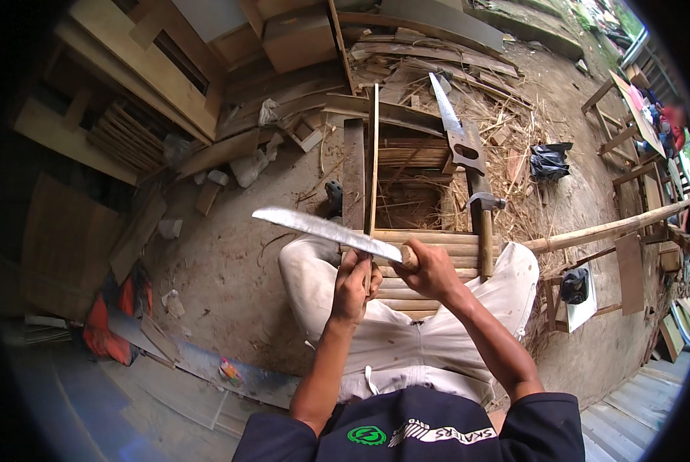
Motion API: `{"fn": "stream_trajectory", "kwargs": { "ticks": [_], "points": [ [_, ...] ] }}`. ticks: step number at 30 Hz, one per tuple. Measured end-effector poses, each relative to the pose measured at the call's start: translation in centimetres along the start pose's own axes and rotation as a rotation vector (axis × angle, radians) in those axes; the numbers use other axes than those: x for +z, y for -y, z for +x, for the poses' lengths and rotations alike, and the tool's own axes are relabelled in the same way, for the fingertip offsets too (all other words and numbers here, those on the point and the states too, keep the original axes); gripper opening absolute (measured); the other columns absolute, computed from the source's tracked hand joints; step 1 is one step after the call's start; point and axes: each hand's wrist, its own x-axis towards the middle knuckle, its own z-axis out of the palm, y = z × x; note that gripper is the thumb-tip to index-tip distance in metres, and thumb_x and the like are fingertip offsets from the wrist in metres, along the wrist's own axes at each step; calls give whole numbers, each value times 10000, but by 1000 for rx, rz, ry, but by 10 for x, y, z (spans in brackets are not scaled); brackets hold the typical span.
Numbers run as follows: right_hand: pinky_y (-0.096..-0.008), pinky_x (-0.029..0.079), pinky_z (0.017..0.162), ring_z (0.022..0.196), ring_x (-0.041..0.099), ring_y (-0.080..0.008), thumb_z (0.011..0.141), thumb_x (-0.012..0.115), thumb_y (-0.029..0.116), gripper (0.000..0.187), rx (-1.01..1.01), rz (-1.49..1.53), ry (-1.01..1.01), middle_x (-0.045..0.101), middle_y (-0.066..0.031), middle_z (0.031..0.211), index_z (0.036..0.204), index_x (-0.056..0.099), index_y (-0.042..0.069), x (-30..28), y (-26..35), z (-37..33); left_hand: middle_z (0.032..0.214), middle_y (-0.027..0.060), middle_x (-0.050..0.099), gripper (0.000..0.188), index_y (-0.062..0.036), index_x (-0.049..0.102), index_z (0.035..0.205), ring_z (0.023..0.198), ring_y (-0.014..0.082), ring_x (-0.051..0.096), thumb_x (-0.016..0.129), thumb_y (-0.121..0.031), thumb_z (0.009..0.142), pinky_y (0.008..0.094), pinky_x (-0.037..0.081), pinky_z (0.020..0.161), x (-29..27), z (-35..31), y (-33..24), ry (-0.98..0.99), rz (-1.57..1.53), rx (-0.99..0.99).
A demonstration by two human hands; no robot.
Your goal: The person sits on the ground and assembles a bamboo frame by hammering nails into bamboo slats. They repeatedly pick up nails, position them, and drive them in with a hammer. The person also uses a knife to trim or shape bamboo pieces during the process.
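Note:
My right hand is closed round the wooden handle of a machete, whose long bare blade points to the left. A narrow bamboo strip stretches away from me, and my left hand grips its near end between my knees. The blade crosses the strip just beyond my left fingers; whether it touches cannot be made out. Under my hands lies a seat of bamboo slats in a wooden frame. A claw hammer and a handsaw rest on the frame's right side.
Shavings and split pieces litter the ground at the far right. Beside them sits a black plastic bag. A bamboo pole runs off to the right. Wooden panels lean at the far left, and an orange sack lies at the left.

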Motion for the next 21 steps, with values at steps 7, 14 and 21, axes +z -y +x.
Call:
{"fn": "stream_trajectory", "kwargs": {
  "ticks": [7,14,21],
  "points": [
    [-463,495,585,689,635,-399,738,752,148,281,-133,-115,49,638,-169,743,918,558,53,-6,17,-3,571,-8,424,399,-71,579,1034,411,60,322,390,-422,1060,210,234,382,4,5,3,-119,-165,-187],
    [-489,503,585,656,644,-396,785,683,182,220,-112,-230,91,637,-185,697,904,569,35,-19,20,1,554,-59,387,379,-94,555,980,410,49,296,334,-386,1077,219,220,391,3,0,-1,-75,68,-60],
    [-459,527,601,662,654,-373,828,657,136,116,-172,-197,-60,647,-191,737,854,600,38,-25,-1,17,569,-46,365,340,-102,497,924,435,53,289,335,-361,1073,222,235,409,2,-13,-16,163,19,63]
  ]
}}
